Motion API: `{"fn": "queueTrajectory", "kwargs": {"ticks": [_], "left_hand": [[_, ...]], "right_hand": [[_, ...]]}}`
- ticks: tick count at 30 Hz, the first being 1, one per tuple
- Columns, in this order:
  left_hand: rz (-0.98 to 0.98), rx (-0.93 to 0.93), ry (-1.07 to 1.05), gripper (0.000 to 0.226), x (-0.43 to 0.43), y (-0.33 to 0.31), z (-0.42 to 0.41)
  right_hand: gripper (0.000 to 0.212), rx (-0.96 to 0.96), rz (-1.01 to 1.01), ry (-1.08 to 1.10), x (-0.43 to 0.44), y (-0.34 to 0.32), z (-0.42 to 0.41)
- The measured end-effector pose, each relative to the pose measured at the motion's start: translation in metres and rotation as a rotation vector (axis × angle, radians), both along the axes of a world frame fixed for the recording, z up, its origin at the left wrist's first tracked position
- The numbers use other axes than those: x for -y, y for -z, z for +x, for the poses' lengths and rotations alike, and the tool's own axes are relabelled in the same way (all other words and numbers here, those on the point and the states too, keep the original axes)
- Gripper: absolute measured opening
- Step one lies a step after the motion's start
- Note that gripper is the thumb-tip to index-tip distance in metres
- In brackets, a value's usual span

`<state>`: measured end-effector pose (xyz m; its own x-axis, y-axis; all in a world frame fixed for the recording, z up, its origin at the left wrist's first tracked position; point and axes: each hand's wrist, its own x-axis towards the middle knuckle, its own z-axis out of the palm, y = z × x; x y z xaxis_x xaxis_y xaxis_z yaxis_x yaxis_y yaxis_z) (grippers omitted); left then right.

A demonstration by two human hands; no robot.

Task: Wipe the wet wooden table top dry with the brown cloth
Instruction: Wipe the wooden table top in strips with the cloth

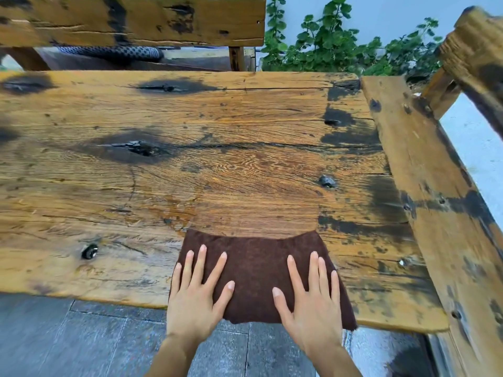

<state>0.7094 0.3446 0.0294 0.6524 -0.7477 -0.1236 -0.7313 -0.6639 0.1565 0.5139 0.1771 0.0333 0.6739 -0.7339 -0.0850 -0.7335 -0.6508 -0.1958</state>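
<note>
My left hand [196,299] and right hand [313,302] lie flat, fingers straight and spread, pressing the brown cloth [255,268] at lower centre of frame, over the wooden worktop's [136,202] near edge.

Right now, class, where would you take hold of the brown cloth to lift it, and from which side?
Pinch the near hem of the brown cloth from the near side: it lies flat under the left hand and right hand, but that hem overhangs the table edge, leaving room beneath.
</note>
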Motion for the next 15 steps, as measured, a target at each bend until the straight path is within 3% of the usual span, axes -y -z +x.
{"fn": "queueTrajectory", "kwargs": {"ticks": [15], "left_hand": [[0.035,-0.063,-0.093,0.067,0.019,-0.005,0.02]], "right_hand": [[0.079,-0.01,-0.005,0.037,0.022,0.005,0.031]]}}
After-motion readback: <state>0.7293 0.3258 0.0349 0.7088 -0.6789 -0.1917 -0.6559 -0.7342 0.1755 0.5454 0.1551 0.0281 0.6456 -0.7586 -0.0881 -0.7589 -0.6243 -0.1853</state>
